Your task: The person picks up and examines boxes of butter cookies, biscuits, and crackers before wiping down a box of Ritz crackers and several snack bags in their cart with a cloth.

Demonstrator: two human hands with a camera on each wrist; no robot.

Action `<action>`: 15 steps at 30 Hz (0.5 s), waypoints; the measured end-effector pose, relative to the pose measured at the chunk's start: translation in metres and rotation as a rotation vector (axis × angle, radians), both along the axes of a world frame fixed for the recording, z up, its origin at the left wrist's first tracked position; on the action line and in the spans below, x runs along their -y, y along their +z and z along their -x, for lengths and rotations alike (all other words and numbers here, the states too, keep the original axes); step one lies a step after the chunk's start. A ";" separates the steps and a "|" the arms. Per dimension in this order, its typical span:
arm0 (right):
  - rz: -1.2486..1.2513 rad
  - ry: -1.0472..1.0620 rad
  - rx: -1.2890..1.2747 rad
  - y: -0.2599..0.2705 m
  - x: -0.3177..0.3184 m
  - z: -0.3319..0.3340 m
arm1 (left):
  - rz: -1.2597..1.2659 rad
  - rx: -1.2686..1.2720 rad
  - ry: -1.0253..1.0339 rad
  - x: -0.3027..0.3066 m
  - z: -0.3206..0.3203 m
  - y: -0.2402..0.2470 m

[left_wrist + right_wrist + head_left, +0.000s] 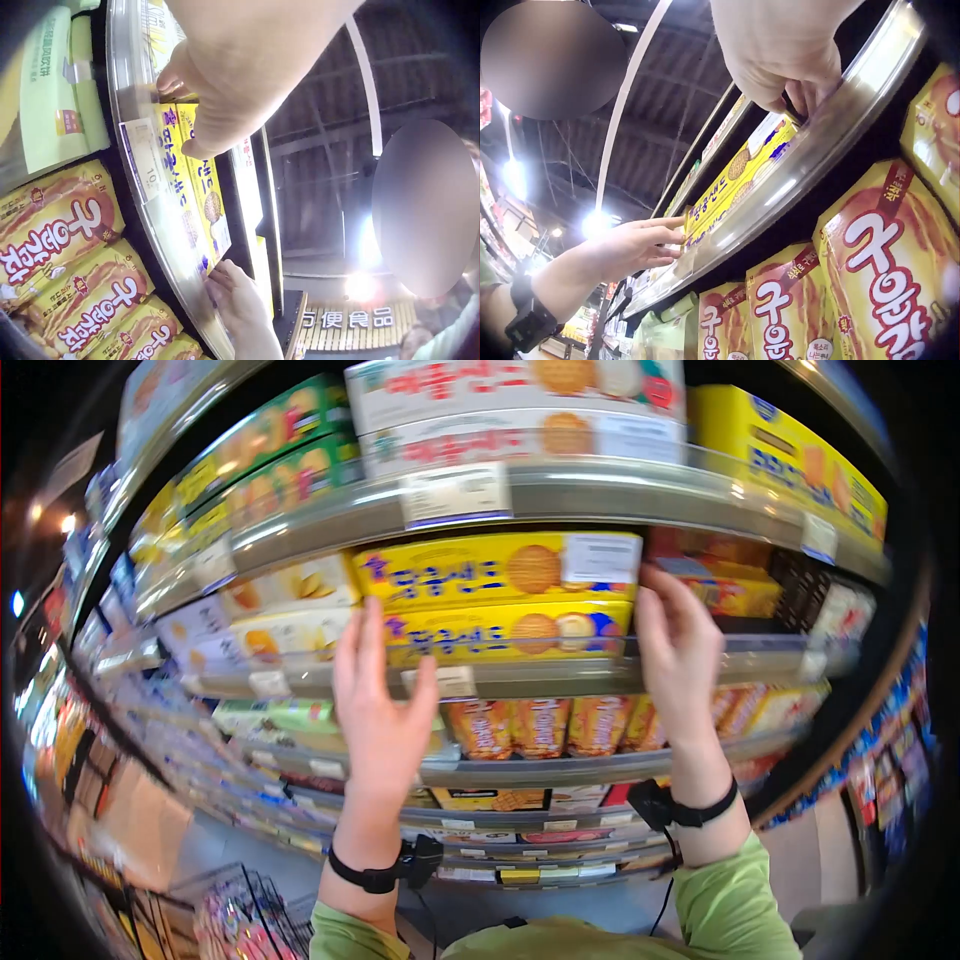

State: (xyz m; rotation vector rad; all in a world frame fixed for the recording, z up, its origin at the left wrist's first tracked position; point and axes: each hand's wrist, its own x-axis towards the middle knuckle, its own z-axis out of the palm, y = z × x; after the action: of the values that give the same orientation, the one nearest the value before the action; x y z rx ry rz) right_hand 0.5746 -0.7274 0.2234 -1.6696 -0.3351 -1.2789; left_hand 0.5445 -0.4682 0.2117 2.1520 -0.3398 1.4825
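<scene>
Two yellow biscuit boxes, an upper box (450, 572) and a lower box (460, 635), lie stacked on a shelf, long printed sides facing out. My left hand (385, 695) is at their left end, fingers pointing up along the front and thumb apart from them; the left wrist view also shows this hand (225, 82) over the box ends. At the opposite end, my right hand (682, 645) has its fingertips beside the upper box's edge. In the right wrist view, the right hand's fingers (810, 97) bend down behind that end, partly hidden.
A clear shelf lip with a price tag (455, 682) runs below the boxes. White biscuit boxes (290, 610) stand at left, red and yellow packs (735, 590) at right. Snack packs (540, 728) fill the shelf beneath; the upper shelf edge (590, 490) overhangs closely.
</scene>
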 end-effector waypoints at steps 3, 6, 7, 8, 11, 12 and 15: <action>0.036 -0.002 0.235 -0.009 -0.006 0.037 | -0.007 0.223 -0.044 -0.013 0.032 -0.013; 0.076 0.215 0.439 -0.080 0.004 0.059 | -0.173 0.267 -0.115 -0.023 0.090 -0.049; 0.403 -0.256 0.048 -0.127 0.039 0.064 | -0.183 0.262 -0.105 -0.024 0.105 -0.066; 0.445 0.180 0.271 -0.112 0.001 0.070 | -0.194 0.245 -0.104 -0.025 0.118 -0.084; 0.525 0.803 0.237 -0.140 -0.055 0.093 | -0.284 -0.144 -0.018 -0.036 0.165 -0.143; 0.586 0.836 0.191 -0.154 -0.072 0.090 | -0.261 -0.193 0.031 -0.044 0.187 -0.163; 0.529 1.057 -0.001 -0.191 -0.120 0.104 | -0.100 -0.595 0.132 -0.071 0.258 -0.211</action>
State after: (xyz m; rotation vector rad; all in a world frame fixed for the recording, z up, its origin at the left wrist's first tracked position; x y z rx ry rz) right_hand 0.4709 -0.6078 0.0321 -1.5089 -1.4228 -0.3882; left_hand 0.2861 -0.3968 0.0009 2.6074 -0.0588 0.8317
